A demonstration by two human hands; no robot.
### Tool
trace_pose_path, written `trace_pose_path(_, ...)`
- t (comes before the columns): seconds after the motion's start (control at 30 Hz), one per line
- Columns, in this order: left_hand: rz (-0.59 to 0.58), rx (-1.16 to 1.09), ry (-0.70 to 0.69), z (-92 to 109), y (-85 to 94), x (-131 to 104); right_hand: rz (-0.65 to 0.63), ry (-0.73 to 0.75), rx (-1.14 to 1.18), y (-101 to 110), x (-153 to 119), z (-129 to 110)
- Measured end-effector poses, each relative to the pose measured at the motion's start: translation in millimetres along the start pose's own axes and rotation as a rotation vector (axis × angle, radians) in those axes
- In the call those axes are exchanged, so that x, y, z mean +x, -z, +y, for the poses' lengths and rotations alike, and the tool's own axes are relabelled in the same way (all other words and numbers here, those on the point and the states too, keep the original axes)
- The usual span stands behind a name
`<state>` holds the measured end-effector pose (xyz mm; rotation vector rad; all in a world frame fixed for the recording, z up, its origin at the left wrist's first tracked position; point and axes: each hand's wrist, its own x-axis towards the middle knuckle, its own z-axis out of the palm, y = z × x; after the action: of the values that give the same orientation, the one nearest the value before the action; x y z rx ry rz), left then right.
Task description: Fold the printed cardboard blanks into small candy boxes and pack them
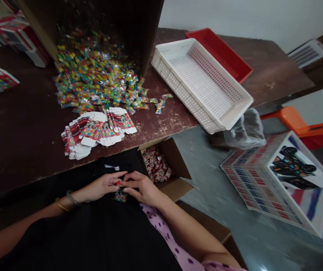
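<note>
Over my lap, my left hand [107, 187] and my right hand [142, 187] meet, fingers closed around a small printed candy box [120, 195]. Something red shows between the fingertips at its top; what it is I cannot make out. On the table edge ahead lies a fanned stack of flat printed boxes [93, 130], white flaps showing. Behind that stack, a heap of small clear packets of colourful candy [99, 82] spills from a big carton lying on its side. Below the table edge, an open cardboard box [180, 158] holds many small printed boxes [156, 164].
A white perforated basket [203, 86] rests on the table's right part, overlapping a red tray [223, 52]. On the floor at right stand a crate [268, 180] and an orange chair [294, 120]. A plastic bag [244, 130] hangs near the table edge.
</note>
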<state>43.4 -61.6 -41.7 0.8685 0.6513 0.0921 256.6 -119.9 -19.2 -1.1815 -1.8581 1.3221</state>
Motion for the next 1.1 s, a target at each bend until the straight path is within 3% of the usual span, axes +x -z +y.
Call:
trace_pose_path(0.1,0.04,-0.031,-0.001,-0.1,-0.8,-1.9,0.0,0.008,-0.113,-5.9,-6.6,-1.6)
trace_pose_path(0.23,0.194,0.037,-0.086,19.1,-2.2,-2.7,0.262,-0.198,0.021,-19.8,5.3,-7.3)
trace_pose_path(0.27,0.224,0.097,-0.122,27.4,-1.1,-3.1,0.274,-0.201,0.05,-19.0,13.4,-10.1)
trace_pose_path(0.33,0.235,0.28,-0.177,45.2,3.6,-4.5,0.123,-0.07,0.048,-6.6,36.0,-15.2)
trace_pose_path(0.4,0.245,0.474,-0.195,61.8,10.5,-6.0,-0.121,0.119,-0.003,23.4,66.9,-16.0)
trace_pose_path(0.47,0.299,0.554,-0.165,75.1,17.5,-7.1,-0.137,0.15,-0.121,70.2,102.4,-9.9)
trace_pose_path(0.57,0.346,0.365,-0.11,88.2,25.0,-8.8,0.404,-0.176,-0.505,146.8,145.7,11.8)
trace_pose_path(0.63,0.359,0.119,-0.112,91.7,28.5,-11.4,0.515,-0.245,-0.577,175.3,154.4,31.3)
trace_pose_path(0.67,0.39,0.001,-0.124,91.5,30.2,-13.1,0.538,-0.263,-0.604,177.9,151.2,41.4)
trace_pose_path(0.73,0.484,-0.177,-0.147,87.3,34.1,-16.4,0.557,-0.263,-0.679,160.6,131.3,59.8)
trace_pose_path(0.8,0.556,-0.253,-0.172,79.6,37.3,-18.4,0.521,-0.185,-0.736,124.9,100.0,72.2)
trace_pose_path(0.87,0.546,-0.266,-0.18,72.0,38.0,-17.9,0.459,-0.108,-0.662,88.2,67.9,73.0)
trace_pose_path(0.97,0.435,-0.241,-0.149,67.2,31.6,-11.7,0.429,-0.098,-0.281,55.3,38.8,47.6)
trace_pose_path(1.03,0.378,-0.184,-0.143,68.4,23.7,-4.4,0.411,-0.129,0.006,51.7,38.3,19.7)
trace_pose_path(1.1,0.323,-0.1,-0.155,70.5,15.6,3.6,0.367,-0.127,0.114,59.7,49.7,-7.2)
